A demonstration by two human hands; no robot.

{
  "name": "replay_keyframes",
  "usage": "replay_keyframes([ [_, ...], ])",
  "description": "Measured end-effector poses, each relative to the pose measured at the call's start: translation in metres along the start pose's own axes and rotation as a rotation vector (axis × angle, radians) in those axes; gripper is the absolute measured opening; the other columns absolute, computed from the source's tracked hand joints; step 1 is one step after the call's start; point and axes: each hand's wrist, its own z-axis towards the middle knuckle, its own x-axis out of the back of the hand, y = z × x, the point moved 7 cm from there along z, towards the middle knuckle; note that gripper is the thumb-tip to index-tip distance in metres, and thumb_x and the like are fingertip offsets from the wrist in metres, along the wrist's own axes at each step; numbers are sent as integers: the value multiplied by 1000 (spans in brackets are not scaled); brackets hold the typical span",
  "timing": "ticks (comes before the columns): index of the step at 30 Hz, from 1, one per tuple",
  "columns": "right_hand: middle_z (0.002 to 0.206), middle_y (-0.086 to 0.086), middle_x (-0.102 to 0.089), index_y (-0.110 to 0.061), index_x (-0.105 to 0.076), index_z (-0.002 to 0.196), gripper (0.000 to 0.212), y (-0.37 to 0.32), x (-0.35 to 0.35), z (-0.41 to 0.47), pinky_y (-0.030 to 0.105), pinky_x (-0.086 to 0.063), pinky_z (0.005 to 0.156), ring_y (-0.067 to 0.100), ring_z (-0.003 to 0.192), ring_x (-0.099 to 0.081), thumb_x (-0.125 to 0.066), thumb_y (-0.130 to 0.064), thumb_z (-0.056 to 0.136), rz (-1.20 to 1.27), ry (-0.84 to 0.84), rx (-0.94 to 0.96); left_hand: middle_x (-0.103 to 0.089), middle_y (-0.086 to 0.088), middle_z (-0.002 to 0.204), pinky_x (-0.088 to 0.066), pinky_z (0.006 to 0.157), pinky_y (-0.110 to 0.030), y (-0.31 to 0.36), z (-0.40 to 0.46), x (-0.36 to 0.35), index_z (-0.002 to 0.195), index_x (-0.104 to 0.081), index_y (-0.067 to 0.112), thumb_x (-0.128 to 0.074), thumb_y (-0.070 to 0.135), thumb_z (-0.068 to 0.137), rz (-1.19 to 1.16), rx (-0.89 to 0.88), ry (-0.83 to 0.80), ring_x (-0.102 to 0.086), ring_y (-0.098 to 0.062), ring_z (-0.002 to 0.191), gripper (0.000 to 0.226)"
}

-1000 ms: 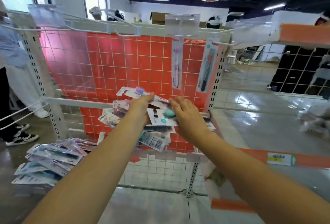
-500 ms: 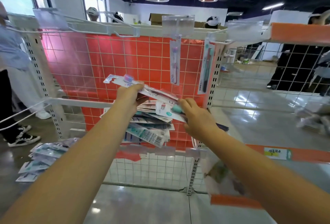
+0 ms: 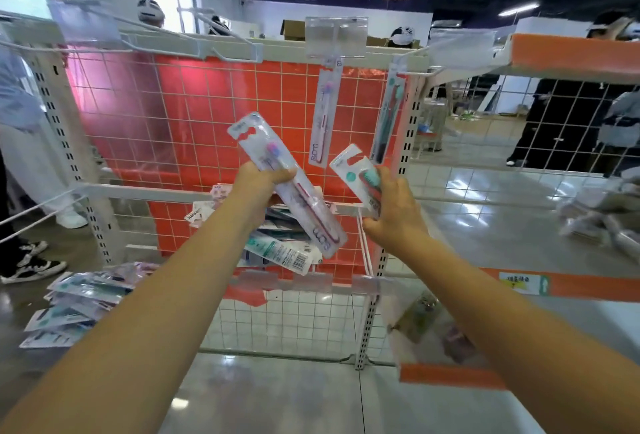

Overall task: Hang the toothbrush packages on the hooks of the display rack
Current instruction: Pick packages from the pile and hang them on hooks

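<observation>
Both hands have come up off the pile since a second ago, each lifting a package clear. Left hand (image 3: 263,184) grips the pink toothbrush package (image 3: 287,184) around its upper middle, long axis tilted, hang tab pointing up-left, foot down-right. Right hand (image 3: 391,212) holds the teal toothbrush package (image 3: 356,174) by its lower half, tab end pointing up-left toward the red grid panel (image 3: 207,115). Beneath them lies the loose pile of packages (image 3: 277,246) on the rack's middle shelf. Higher up, two hung packages (image 3: 323,111) dangle upright from the top hooks (image 3: 412,71). More packages (image 3: 72,309) are scattered on the floor at left.
</observation>
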Motion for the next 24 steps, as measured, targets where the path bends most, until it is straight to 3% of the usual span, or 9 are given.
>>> replay_keyframes([
  [3, 126, 6, -34, -23, -7, 148, 100, 4, 4, 4, 46, -43, 98, 24, 114, -41, -72, -10, 72, 60, 0, -60, -64, -1, 78, -50, 58, -25, -8, -4, -11, 84, -58, 12, -60, -5, 82, 73, 6, -75, -64, -12, 65, 17],
  [6, 134, 8, -30, -23, -4, 150, 101, 8, 7, 7, 47, -43, 100, 25, 124, -37, -70, -4, 76, 218, -4, -105, -64, -1, 82, -51, 60, -23, -11, -4, -16, 87, -57, 13, -59, -4, 84, 103, 8, -99, -62, -14, 71, 17],
  [9, 140, 8, -30, -16, -4, 150, 96, 12, 14, 6, 40, -39, 106, 23, 130, -36, -71, -12, 80, 350, 21, -158, -65, -2, 84, -49, 63, -27, -14, -2, -22, 89, -56, 15, -59, -5, 84, 119, 19, -119, -62, -17, 75, 21],
  [12, 135, 7, -37, -14, -17, 147, 89, 14, 22, 5, 38, -42, 103, 21, 127, -42, -74, -16, 78, 429, 95, -156, -64, 0, 85, -47, 61, -27, -16, -1, -28, 90, -55, 17, -57, -7, 85, 136, 32, -131, -62, -16, 76, 24],
  [15, 133, 4, -42, -16, -23, 144, 87, 17, 23, 3, 39, -46, 99, 18, 124, -46, -77, -16, 75, 450, 130, -145, -65, -2, 91, -47, 64, -26, -16, 1, -34, 104, -55, 10, -57, -7, 85, 130, 30, -147, -63, -15, 80, 26],
  [20, 136, 3, -44, -21, -19, 145, 90, 27, 19, 3, 46, -50, 94, 19, 123, -50, -76, -21, 75, 456, 139, -180, -66, -7, 98, -49, 63, -27, -17, 2, -37, 107, -56, 9, -60, -4, 84, 160, 39, -150, -64, -18, 82, 26],
  [24, 139, 3, -41, -26, -13, 146, 93, 31, 21, 0, 49, -51, 92, 20, 124, -49, -74, -27, 77, 433, 145, -187, -66, -8, 99, -49, 79, -39, -22, 5, -26, 98, -56, 14, -60, -2, 85, 237, 63, -132, -62, -26, 91, 21],
])
